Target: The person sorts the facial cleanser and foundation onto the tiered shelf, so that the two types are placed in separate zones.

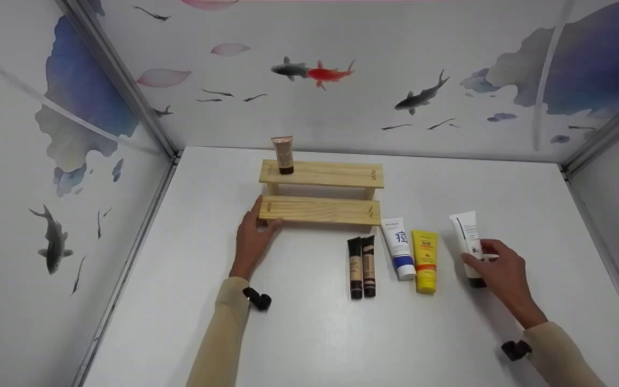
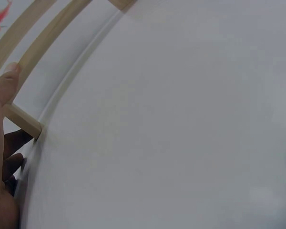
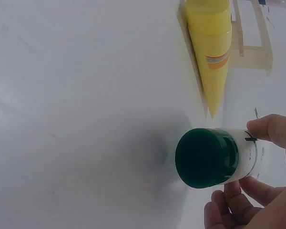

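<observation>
My left hand (image 1: 251, 237) grips the left end of a two-step wooden rack (image 1: 320, 210), its thumb on the front edge of the lower step. In the left wrist view the thumb (image 2: 8, 81) lies against the wood and the other fingers are behind the rack's leg. With my right hand (image 1: 503, 271) I hold a white tube (image 1: 466, 231) between thumb and fingers. Its dark green cap (image 3: 200, 158) faces the right wrist camera, and the tube appears raised off the table. Left of it lies a yellow tube (image 1: 425, 260).
On the rack's upper step a beige tube (image 1: 283, 155) stands on its dark cap. A white-and-blue tube (image 1: 398, 248) lies beside the yellow one. Two slim black-and-beige tubes (image 1: 355, 269) lie side by side before the rack. Printed panels (image 1: 342, 118) enclose the white table (image 1: 309, 344).
</observation>
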`<action>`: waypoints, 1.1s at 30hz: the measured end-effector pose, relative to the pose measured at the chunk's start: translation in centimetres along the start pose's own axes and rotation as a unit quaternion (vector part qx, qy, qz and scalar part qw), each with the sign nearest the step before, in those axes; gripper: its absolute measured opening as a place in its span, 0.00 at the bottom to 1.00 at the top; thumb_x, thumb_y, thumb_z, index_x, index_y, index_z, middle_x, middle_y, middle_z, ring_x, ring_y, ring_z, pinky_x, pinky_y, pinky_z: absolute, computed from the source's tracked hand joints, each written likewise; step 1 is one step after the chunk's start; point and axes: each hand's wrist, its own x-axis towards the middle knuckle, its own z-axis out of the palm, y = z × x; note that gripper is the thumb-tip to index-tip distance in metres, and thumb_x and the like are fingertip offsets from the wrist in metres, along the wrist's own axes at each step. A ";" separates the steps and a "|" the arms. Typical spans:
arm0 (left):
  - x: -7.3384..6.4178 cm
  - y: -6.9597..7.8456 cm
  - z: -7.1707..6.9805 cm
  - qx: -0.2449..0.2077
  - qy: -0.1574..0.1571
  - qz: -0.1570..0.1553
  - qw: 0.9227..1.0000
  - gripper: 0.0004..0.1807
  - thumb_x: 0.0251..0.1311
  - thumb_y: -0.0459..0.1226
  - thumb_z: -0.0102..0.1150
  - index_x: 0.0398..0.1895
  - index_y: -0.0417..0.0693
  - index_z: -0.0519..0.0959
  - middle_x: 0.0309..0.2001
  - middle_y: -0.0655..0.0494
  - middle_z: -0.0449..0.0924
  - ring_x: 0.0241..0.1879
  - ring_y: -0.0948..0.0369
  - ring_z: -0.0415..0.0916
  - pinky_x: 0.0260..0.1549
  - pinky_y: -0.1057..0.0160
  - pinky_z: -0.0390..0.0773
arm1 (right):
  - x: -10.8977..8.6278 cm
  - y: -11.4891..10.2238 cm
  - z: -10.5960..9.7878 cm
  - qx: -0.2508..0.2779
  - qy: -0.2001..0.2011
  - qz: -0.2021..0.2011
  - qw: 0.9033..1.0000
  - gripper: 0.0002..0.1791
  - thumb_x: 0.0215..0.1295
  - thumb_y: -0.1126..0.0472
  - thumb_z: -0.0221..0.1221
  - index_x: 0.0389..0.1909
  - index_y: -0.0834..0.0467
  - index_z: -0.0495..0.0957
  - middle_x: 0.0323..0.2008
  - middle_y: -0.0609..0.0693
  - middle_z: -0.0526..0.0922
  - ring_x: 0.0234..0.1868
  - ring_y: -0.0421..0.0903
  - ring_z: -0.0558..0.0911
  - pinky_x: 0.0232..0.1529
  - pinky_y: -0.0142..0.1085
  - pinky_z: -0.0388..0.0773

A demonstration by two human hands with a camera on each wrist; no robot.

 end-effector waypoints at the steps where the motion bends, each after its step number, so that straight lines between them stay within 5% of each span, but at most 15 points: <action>1: 0.0 0.1 0.0 0.001 0.000 -0.002 1.000 0.53 0.69 0.67 0.67 0.90 0.60 0.59 0.64 0.45 0.79 0.65 0.50 0.74 0.75 0.42 0.66 | 0.0 -0.1 0.0 0.001 0.004 -0.002 1.000 0.40 0.76 0.42 0.70 0.74 0.67 0.73 0.63 0.70 0.79 0.55 0.63 0.80 0.38 0.23 0.77; 13: 0.1 0.5 -0.1 0.006 -0.005 -0.003 1.000 0.52 0.71 0.65 0.67 0.91 0.59 0.57 0.66 0.45 0.78 0.64 0.50 0.74 0.75 0.42 0.67 | 0.0 -0.6 -0.3 0.019 0.030 -0.007 0.999 0.38 0.76 0.44 0.71 0.72 0.67 0.74 0.63 0.66 0.81 0.56 0.59 0.78 0.37 0.22 0.77; 23: 0.0 0.4 0.0 0.007 -0.002 -0.002 1.000 0.53 0.71 0.66 0.66 0.91 0.57 0.58 0.74 0.42 0.75 0.73 0.46 0.71 0.78 0.40 0.62 | 0.2 -1.1 -0.4 0.037 0.046 -0.017 0.998 0.38 0.75 0.45 0.72 0.72 0.66 0.75 0.65 0.66 0.80 0.58 0.61 0.77 0.39 0.18 0.74; 33: 0.0 0.3 0.1 0.014 -0.001 -0.005 1.000 0.52 0.72 0.63 0.68 0.91 0.57 0.57 0.59 0.45 0.80 0.58 0.50 0.78 0.71 0.43 0.70 | 0.7 -2.3 -0.5 0.039 0.067 -0.039 0.996 0.36 0.75 0.48 0.72 0.70 0.69 0.76 0.64 0.68 0.81 0.59 0.63 0.77 0.40 0.17 0.72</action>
